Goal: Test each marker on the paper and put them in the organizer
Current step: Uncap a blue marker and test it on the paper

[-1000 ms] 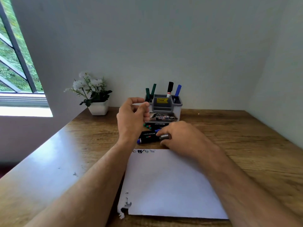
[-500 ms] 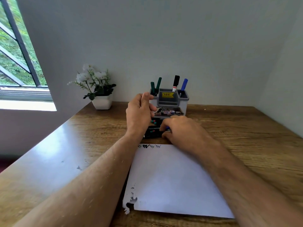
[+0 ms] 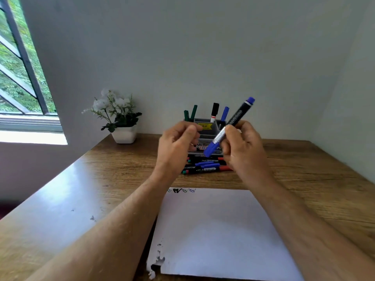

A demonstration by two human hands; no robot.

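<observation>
The person's right hand (image 3: pixel 242 148) is raised above the desk (image 3: pixel 304 179), its fingers curled in a firm grip round a blue marker (image 3: pixel 229 127). The marker is tilted, its blue cap pointing down and to the left, its blue end cap up and to the right; the black barrel (with small white print too fine to read) shows above the fingers and a silver band just below them. The left hand (image 3: pixel 176 145) is lifted close beside the capped end, fingers and thumb loosely curled toward each other; its grip holds nothing, and there is a small gap between it and the marker.

Behind both hands stands the grey organizer (image 3: pixel 206 123) with a yellow label, near the wall. Two green markers (image 3: pixel 190 114) stand in its left compartment, a black-capped marker (image 3: pixel 214 112) and a blue one (image 3: pixel 224 114) in its right. In front of the organizer a loose pile of markers (image 3: pixel 205 167) lies flat on the desk, with blue, red and green caps.

Nearer the person lies a white sheet of paper (image 3: pixel 219 230), its near left corner torn. Four small scribbles (image 3: pixel 181 191) sit in a row at its far left edge. A white pot of white flowers (image 3: pixel 121 126) stands at the desk's far left corner, beside a window (image 3: pixel 18 78).
</observation>
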